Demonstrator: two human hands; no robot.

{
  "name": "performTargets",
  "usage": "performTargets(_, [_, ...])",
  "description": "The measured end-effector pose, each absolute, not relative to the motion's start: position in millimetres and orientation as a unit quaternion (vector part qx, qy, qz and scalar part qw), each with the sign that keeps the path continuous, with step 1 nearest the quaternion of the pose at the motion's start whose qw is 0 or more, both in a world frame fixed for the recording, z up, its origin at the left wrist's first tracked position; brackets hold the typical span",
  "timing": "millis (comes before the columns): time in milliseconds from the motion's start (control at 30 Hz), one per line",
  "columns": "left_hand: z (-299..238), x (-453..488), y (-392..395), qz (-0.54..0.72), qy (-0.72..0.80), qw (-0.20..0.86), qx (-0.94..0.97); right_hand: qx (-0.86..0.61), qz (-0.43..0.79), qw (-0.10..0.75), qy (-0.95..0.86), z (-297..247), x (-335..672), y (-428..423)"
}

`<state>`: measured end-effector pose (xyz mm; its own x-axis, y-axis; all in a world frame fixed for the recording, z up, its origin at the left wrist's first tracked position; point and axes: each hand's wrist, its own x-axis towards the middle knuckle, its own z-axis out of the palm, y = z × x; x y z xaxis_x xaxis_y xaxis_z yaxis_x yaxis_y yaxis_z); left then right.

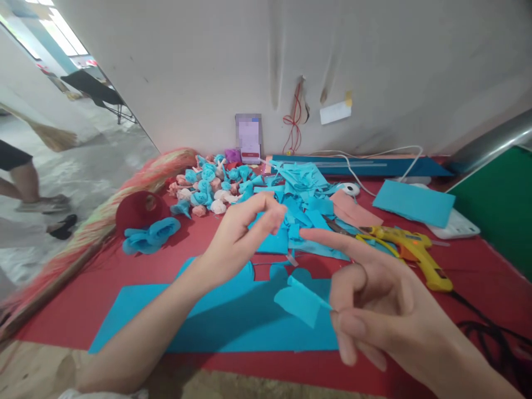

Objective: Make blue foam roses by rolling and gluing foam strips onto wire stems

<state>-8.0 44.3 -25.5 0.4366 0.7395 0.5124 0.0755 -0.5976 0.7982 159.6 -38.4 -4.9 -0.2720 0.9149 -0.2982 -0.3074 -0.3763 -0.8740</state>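
Observation:
My right hand (374,299) pinches a small blue paper petal (301,305) by its narrow end, with the index finger stretched out to the left. Facing it, my left hand (245,233) is closed, thumb against the curled fingers; whatever lies between them, if anything, is hidden. Beneath both hands a large blue paper sheet (145,310) lies across the red tabletop (89,277). Just beyond the left fingers are loose blue paper scraps (301,177). A yellow glue gun (415,249) rests to the right, close to my right hand.
Blue, pink and white paper flowers (208,185) are heaped at the back left, near a phone (248,138) against the wall. A broom (124,177) lies along the left edge. Folded blue paper (415,202) lies at the right. Someone's leg (25,177) shows at far left.

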Motion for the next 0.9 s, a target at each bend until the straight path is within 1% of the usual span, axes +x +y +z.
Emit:
performTargets(100, [-23, -7, 43, 0.482, 0.247, 0.32, 0.777, -0.417, 0.721, 0.424, -0.356, -5, 161, -37])
performTargets(267, [-22, -6, 41, 0.501, 0.258, 0.348, 0.749, -0.42, 0.722, 0.412, -0.365, -4, 163, -35])
performTargets(367, [-23, -6, 40, 0.487, 0.262, 0.34, 0.761, -0.419, 0.719, 0.411, -0.372, -6, 163, -34])
performTargets(500, [-24, -6, 42, 0.456, 0.273, 0.294, 0.795, -0.435, 0.698, 0.416, -0.388, -7, 163, -30])
performTargets(567, [-23, -7, 44, 0.429, 0.271, 0.268, 0.819, -0.456, 0.68, 0.4, -0.412, -6, 166, -27])
performTargets(633, [-23, -8, 46, 0.39, 0.263, 0.247, 0.847, -0.488, 0.661, 0.354, -0.447, -3, 172, -23])
performTargets(700, [-24, -8, 49, 0.34, 0.242, 0.238, 0.877, -0.514, 0.642, 0.288, -0.49, -3, 178, -21])
performTargets(833, [-31, -9, 54, 0.224, 0.189, 0.252, 0.922, -0.525, 0.598, 0.173, -0.581, -9, 190, -19])
performTargets(900, [-34, -9, 58, 0.201, 0.194, 0.26, 0.924, -0.532, 0.575, 0.125, -0.609, -14, 194, -17])
